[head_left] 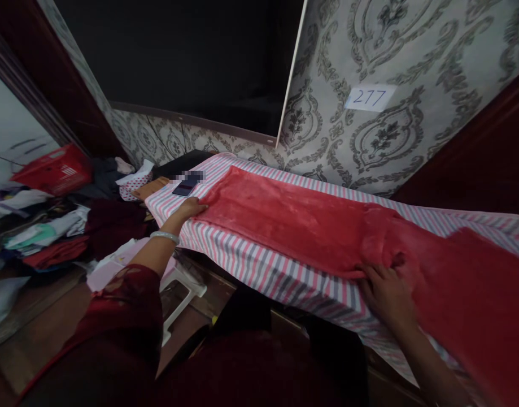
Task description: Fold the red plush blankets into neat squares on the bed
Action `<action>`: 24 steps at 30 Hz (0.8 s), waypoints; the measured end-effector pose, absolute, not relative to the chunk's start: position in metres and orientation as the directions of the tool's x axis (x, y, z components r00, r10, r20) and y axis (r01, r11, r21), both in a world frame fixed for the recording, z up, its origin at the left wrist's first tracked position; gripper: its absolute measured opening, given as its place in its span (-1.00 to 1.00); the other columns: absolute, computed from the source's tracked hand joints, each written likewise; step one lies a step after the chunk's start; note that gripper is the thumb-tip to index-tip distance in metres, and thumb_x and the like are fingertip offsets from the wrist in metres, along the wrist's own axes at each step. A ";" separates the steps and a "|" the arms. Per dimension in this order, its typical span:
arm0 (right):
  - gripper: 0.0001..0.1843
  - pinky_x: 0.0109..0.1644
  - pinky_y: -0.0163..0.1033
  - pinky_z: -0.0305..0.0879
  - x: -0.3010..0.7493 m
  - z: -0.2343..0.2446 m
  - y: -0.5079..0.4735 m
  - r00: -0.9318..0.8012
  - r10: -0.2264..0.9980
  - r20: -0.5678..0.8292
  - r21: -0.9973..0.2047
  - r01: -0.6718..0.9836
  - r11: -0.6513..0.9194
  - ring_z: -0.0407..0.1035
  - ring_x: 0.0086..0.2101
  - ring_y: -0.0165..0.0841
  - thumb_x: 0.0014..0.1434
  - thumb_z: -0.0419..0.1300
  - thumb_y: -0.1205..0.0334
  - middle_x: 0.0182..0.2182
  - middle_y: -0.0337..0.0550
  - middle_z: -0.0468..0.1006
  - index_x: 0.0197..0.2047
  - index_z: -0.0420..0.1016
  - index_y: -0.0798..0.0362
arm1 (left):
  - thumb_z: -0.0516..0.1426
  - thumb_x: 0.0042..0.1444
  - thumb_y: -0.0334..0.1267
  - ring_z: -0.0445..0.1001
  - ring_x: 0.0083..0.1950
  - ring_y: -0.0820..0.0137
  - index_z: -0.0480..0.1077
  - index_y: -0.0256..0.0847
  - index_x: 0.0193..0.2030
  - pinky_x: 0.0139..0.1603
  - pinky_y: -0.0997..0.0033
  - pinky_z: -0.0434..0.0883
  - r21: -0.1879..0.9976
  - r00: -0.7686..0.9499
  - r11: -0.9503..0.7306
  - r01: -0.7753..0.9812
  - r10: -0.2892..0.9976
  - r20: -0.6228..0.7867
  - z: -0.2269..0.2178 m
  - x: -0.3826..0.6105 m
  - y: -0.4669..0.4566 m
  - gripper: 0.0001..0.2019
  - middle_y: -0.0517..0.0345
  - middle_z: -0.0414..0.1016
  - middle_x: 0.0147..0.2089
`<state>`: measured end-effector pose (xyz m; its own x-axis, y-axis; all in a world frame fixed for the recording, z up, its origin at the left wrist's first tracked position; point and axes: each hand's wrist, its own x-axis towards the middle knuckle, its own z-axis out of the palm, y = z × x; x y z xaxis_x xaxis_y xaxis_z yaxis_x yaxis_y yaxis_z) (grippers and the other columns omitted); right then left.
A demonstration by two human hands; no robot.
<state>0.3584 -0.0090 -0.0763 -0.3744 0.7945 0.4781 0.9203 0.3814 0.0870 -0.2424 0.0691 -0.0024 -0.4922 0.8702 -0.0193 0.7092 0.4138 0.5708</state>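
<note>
Both hands [191, 208] flat, plush red cloth [293, 220], striped cover [259, 271]

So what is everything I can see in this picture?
red fleece cloth: one, red, spread along the striped surface
striped cover: one, pink, grey and white, under the cloth
phone: one, dark, at the far end of the striped cover
paper label: one, white, marked 277, on the patterned wall
red basket: one, red, far left
clothes pile: many pieces, mixed colours, on the floor at left
white stool: one, white, below the surface
bangle: one, pale, on the left wrist
left hand: flat on the cloth's far end
right hand: flat on the cloth's near edge
</note>
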 end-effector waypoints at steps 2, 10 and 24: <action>-0.67 -0.08 0.03 0.35 0.355 -0.073 -0.005 -0.354 0.800 0.485 0.081 0.928 0.363 0.43 -0.20 -0.09 0.27 0.05 0.29 -0.21 -0.01 0.60 -0.05 0.61 -0.01 | 0.26 -0.04 -0.12 0.54 -0.17 0.15 0.42 -0.18 -0.35 -0.24 0.36 0.40 0.539 -0.494 0.417 0.732 0.869 -0.001 0.001 -0.241 0.069 -0.80 -0.01 0.55 -0.32; -0.61 -0.06 0.00 0.34 0.347 -0.068 0.001 -0.336 0.761 0.555 0.013 0.918 0.396 0.42 -0.16 -0.10 0.24 0.01 0.38 -0.19 0.02 0.61 -0.03 0.63 0.03 | 0.21 0.05 -0.11 0.55 -0.05 0.04 0.40 -0.16 -0.27 -0.13 0.27 0.44 0.386 -0.490 0.434 0.814 0.870 0.054 0.013 -0.273 0.044 -0.81 -0.06 0.57 -0.24; -0.51 -0.13 0.00 0.38 0.348 -0.074 0.000 0.028 0.858 0.513 -0.192 0.978 0.083 0.40 -0.15 -0.02 0.16 0.11 0.27 -0.19 0.07 0.47 0.14 0.54 0.11 | 0.25 -0.01 -0.17 0.58 0.08 -0.03 0.41 -0.15 -0.42 -0.04 0.30 0.45 0.231 -0.425 0.427 0.874 0.903 -0.060 0.000 -0.270 0.058 -0.86 -0.18 0.64 -0.21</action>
<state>0.3484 0.0003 -0.0735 0.0278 0.8579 0.5130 0.9778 0.0832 -0.1922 -0.2703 0.0581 -0.0001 -0.4253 0.9030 -0.0601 0.8742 0.4271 0.2311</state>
